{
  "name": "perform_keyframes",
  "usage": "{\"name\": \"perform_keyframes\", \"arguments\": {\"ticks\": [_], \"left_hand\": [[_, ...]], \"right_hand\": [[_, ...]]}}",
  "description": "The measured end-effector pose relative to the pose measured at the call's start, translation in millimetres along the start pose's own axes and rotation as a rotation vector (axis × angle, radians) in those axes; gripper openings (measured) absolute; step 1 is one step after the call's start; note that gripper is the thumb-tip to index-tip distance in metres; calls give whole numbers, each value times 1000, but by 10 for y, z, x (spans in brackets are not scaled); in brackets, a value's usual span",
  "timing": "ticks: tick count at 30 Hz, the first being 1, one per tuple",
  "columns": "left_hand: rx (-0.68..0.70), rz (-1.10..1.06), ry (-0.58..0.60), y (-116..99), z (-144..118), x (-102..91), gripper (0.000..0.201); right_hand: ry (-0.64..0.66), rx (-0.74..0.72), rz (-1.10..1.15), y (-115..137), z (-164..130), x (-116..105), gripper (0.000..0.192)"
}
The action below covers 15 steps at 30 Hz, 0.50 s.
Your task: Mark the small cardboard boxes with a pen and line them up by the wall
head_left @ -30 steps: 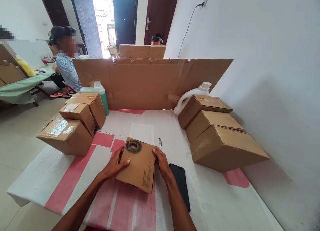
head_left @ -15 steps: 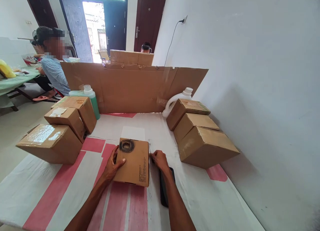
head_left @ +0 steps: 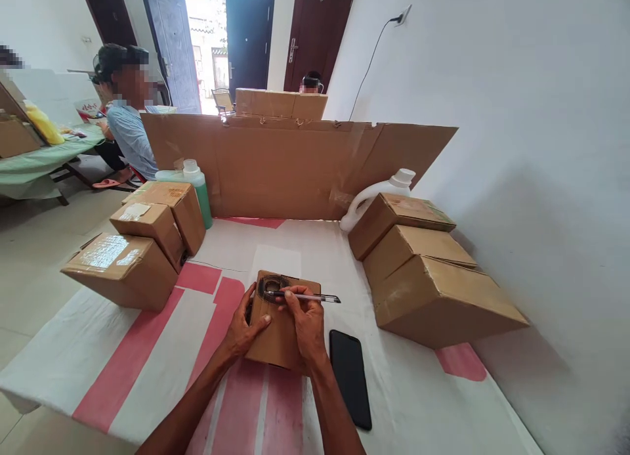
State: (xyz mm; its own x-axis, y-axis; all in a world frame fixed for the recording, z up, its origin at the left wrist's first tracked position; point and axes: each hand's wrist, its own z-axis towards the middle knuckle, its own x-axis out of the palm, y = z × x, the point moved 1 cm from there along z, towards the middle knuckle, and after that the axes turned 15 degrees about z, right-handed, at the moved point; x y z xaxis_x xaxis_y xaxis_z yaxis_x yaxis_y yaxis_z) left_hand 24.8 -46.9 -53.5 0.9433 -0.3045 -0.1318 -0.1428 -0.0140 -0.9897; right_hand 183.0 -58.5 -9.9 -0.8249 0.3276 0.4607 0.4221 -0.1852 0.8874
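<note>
While right fingers (head_left: 295, 304) pinch a pen (head_left: 322, 298) and left fingers (head_left: 262, 323) clasp a carton (head_left: 275, 350), a phone (head_left: 350, 379) lies near, boxes (head_left: 408, 304) flanking.

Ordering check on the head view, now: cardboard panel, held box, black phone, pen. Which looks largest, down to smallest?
1. Cardboard panel
2. Held box, partly covered by the hands
3. Black phone
4. Pen, thin

The single view looks forward and down from the wearer's head, with the left hand (head_left: 246, 330) and right hand (head_left: 308, 324) close below. It faces across the tabletop (head_left: 418, 389) towards a cardboard panel (head_left: 275, 169) and a farther doorway (head_left: 207, 48), apparently washed out by glare.
</note>
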Motion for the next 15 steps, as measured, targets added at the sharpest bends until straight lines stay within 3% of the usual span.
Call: {"name": "perform_keyframes", "arguments": {"ticks": [9, 12, 15], "left_hand": [[8, 45, -12, -22, -55, -9, 95], [15, 65, -14, -7, -54, -10, 94], [-8, 67, -38, 12, -48, -9, 95]], "right_hand": [[-44, -8, -44, 102, 69, -166, 36], [-48, -22, -110, 236, 270, -280, 45], [-136, -82, -233, 403, 578, -528, 48]]}}
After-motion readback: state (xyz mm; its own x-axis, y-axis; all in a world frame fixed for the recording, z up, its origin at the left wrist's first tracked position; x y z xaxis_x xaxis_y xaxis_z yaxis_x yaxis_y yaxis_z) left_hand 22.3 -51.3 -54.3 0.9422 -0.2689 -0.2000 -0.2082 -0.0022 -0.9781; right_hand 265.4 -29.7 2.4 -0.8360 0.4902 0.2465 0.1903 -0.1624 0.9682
